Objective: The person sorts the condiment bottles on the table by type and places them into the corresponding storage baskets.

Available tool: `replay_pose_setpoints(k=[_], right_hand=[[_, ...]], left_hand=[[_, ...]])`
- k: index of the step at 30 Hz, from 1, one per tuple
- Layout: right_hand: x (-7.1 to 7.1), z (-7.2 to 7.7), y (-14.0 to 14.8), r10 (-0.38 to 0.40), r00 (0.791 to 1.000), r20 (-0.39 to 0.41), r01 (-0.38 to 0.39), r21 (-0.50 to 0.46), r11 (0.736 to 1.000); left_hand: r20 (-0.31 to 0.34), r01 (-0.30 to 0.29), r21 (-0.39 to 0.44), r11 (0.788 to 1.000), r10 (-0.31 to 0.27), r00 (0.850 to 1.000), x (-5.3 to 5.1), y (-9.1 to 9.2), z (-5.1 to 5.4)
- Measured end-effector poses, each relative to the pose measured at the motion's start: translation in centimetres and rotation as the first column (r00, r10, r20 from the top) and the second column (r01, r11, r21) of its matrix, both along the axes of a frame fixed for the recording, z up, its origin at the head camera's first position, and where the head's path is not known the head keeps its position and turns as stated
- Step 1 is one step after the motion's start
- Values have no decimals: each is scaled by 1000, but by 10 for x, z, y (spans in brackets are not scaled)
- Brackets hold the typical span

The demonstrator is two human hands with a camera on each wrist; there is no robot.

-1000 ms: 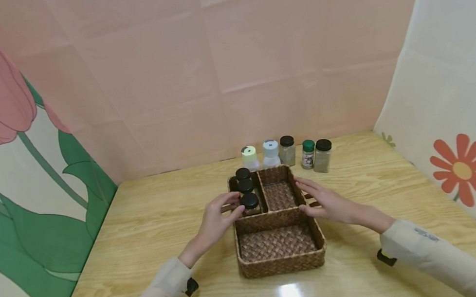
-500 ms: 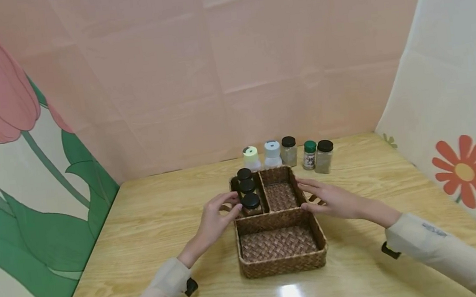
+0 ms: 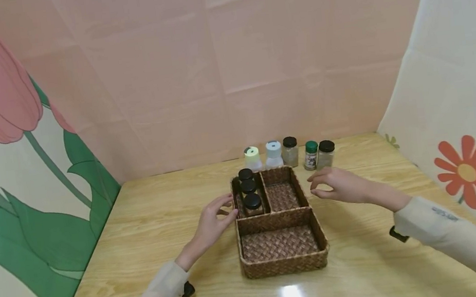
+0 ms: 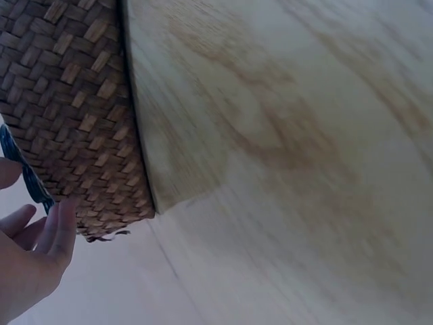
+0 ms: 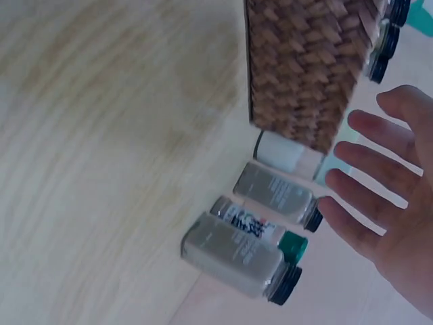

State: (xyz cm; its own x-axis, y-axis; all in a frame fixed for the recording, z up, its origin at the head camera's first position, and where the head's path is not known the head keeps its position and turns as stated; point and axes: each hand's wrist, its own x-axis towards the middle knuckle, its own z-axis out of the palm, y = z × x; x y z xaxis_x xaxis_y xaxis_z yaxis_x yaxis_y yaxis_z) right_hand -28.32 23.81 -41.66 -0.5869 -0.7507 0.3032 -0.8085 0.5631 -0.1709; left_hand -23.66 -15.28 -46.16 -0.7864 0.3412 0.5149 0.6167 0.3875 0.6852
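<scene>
A brown woven basket (image 3: 286, 265) with three compartments stands on the table, its handles at the sides. In its back-left compartment, three black-lidded jars (image 3: 252, 201) line up front to back. My left hand (image 3: 212, 224) is at the basket's left wall, its loosely bent fingers by the rim and holding nothing. In the left wrist view the fingertips (image 4: 64, 227) lie against or just beside the weave; I cannot tell which. My right hand (image 3: 348, 186) hovers off the basket's right side, fingers spread and nothing in them, as the right wrist view also shows.
Behind the basket stand a yellow-capped bottle (image 3: 252, 158), a blue-capped bottle (image 3: 273, 154), a black-lidded spice jar (image 3: 290, 152), a green-capped shaker (image 3: 311, 155) and another black-lidded spice jar (image 3: 325, 154). A pink cloth backdrop (image 3: 171, 102) rises at the table's back edge.
My right hand has left the basket's right rim and moved to the right. My left hand has drawn slightly back from the front jar towards the left rim. The basket's contents look unchanged.
</scene>
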Motion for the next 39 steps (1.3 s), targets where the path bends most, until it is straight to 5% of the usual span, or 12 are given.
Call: replay_pose_setpoints(k=[11,22,31,39], right_hand=[[-31,8,16,47,960,-277,-58,-30,998],[-65,7,39,-173,943,-285,150,-103,983],[-82,-3,47,-391,906,-160,376,-116,919],[-90,-10,50,-423,903,-77,421,-44,906]], left_hand=[[62,35,-88,995,-30,998,0,-3,-8],[92,74,-92,993,-66,994,0,-4,-10],[123,104,-123,987,-89,988,0,-6,-13],[108,88,-164,983,-71,992,1,-6,-11]])
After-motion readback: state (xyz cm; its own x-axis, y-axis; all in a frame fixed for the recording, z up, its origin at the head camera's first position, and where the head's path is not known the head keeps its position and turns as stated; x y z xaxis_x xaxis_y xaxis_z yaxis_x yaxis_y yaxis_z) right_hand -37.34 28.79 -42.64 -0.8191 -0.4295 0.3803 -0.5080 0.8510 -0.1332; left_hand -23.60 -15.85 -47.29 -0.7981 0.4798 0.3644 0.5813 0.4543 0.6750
